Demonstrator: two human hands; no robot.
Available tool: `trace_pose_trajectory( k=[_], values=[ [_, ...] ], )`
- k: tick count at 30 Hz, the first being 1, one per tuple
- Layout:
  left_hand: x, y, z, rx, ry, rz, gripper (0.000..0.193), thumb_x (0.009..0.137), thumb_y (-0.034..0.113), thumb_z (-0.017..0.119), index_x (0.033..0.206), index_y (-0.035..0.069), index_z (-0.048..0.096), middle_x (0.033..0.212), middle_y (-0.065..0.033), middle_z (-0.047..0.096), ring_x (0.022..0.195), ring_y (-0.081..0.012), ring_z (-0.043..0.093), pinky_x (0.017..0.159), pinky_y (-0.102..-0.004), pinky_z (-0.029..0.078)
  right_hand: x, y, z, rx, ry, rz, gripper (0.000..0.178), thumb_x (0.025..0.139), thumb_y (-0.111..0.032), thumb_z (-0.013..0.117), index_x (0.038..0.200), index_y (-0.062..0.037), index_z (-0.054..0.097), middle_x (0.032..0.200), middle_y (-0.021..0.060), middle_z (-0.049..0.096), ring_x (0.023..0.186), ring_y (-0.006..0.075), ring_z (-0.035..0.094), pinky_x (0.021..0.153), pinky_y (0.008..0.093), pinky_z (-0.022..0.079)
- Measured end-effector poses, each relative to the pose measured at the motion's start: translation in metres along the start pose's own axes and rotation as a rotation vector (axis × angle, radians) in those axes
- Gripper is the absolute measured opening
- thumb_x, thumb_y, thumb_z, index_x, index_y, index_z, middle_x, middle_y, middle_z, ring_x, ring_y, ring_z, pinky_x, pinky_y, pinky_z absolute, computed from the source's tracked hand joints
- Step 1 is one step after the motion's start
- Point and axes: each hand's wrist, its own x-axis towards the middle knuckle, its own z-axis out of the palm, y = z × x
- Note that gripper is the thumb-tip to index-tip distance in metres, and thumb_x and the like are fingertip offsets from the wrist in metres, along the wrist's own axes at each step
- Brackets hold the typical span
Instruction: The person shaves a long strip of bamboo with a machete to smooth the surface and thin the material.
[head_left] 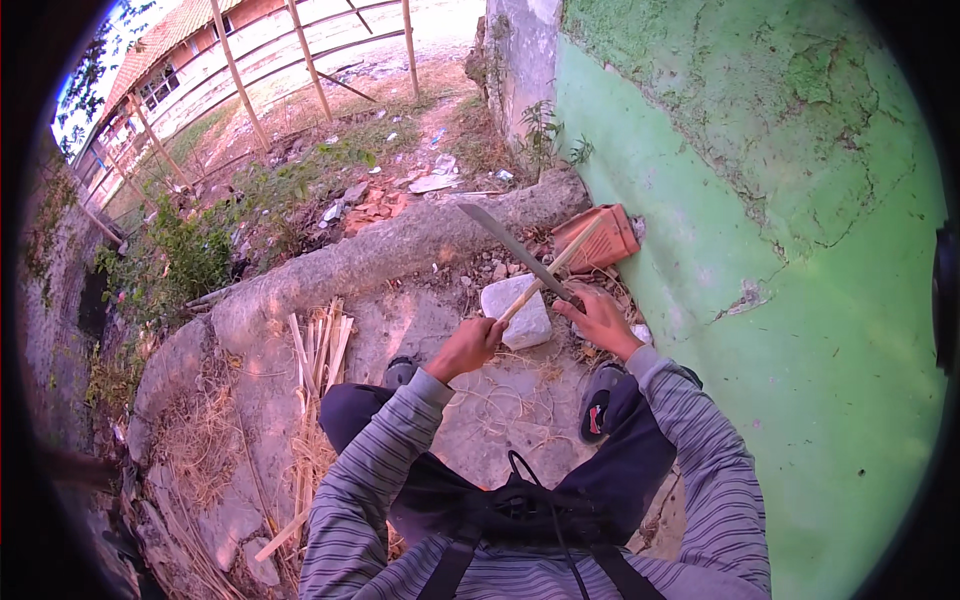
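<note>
My left hand [468, 347] is closed round the near end of a pale split-wood strip [522, 299], which slants up and away to the right. In my right hand [602, 322] is the handle of a machete [508, 240], its long dark blade pointing to the far left. The blade crosses the strip, and it looks to be against it. Below the strip sits a whitish stone block [524, 325], partly covered by the strip and the hands.
A pile of split wood strips [322, 350] lies left of my legs, with shavings around it. Beyond the block are a crumpled reddish-brown bag [600, 240] and a low rounded concrete kerb [400, 235]. A green wall [790, 330] rises close on my right.
</note>
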Motion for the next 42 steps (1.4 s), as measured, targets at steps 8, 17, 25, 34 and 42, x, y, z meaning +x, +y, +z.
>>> trace_pose_trajectory(
  k=[8,17,25,34,42],
  values=[
    [-0.011,-0.012,0.013,0.273,0.080,-0.025,0.038,0.106,0.027,0.055,0.085,-0.003,0.067,0.073,-0.0284,0.063,0.070,-0.0500,0.061,0.062,-0.0576,0.045,-0.009,-0.040,0.015,0.056,-0.284,0.150,0.075,0.095,-0.070,0.056,0.090,0.0030,0.074,0.069,0.0237,0.067,0.070,0.0418,0.070,0.066,0.0509,0.053],
    [-0.012,-0.023,0.028,0.322,0.057,-0.074,0.037,0.104,0.027,0.057,0.086,-0.003,0.068,0.077,-0.0283,0.065,0.074,-0.0494,0.063,0.066,-0.0581,0.047,-0.029,-0.034,0.054,0.016,-0.266,0.166,0.073,0.100,-0.065,0.052,0.087,0.0037,0.071,0.067,0.0254,0.065,0.072,0.0454,0.069,0.067,0.0534,0.052],
    [-0.021,-0.021,0.030,0.365,0.023,-0.158,0.036,0.105,0.028,0.055,0.091,-0.002,0.070,0.082,-0.0285,0.066,0.079,-0.0483,0.065,0.070,-0.0576,0.049,-0.039,-0.048,0.049,0.037,-0.311,0.137,0.073,0.102,-0.066,0.047,0.089,0.0014,0.073,0.071,0.0292,0.065,0.075,0.0480,0.068,0.067,0.0550,0.053],
    [-0.018,-0.024,0.031,0.364,0.053,-0.135,0.036,0.104,0.027,0.055,0.089,-0.002,0.070,0.081,-0.0280,0.067,0.077,-0.0482,0.065,0.070,-0.0578,0.049,-0.038,-0.038,0.060,0.072,-0.290,0.170,0.071,0.103,-0.063,0.047,0.096,0.0020,0.074,0.070,0.0262,0.065,0.070,0.0455,0.067,0.063,0.0520,0.050],
    [-0.022,-0.029,0.031,0.357,0.114,-0.076,0.038,0.104,0.029,0.056,0.086,-0.002,0.068,0.078,-0.0273,0.066,0.076,-0.0478,0.065,0.068,-0.0568,0.050,-0.040,-0.059,0.064,0.107,-0.272,0.060,0.069,0.103,-0.060,0.049,0.093,0.0037,0.072,0.069,0.0268,0.064,0.067,0.0459,0.067,0.063,0.0518,0.050]
  ],
)
